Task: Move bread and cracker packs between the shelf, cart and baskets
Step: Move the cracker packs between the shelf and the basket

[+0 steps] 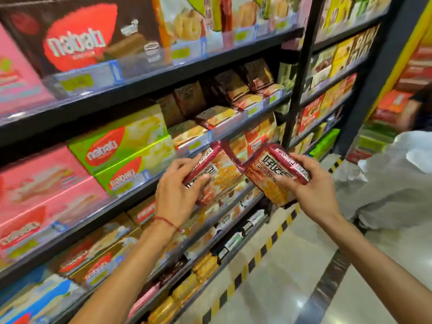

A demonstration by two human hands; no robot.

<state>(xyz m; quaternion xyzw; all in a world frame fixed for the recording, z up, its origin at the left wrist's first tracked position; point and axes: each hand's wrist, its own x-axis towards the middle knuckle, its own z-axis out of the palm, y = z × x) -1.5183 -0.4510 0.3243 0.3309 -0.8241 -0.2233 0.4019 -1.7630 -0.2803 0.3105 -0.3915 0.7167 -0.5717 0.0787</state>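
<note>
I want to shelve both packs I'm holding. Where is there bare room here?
The black metal shelves are crowded: stacked red-and-cream cracker packs sit tight against green cardboard wafer boxes. One dark gap shows below the red-edged cracker pack in the right hand; its depth is blurred. The pale glossy floor right of the yellow-black striped tape is bare.

Two hands show: the left hand [177, 190] and the right hand [313, 185]. There are two red cracker packs, a left pack [222, 175] and a right pack [275, 183], one per hand. Two green boxes [124, 146], one brown box [77, 40], one red wrist thread [167, 221], one other person [385, 178].
</note>
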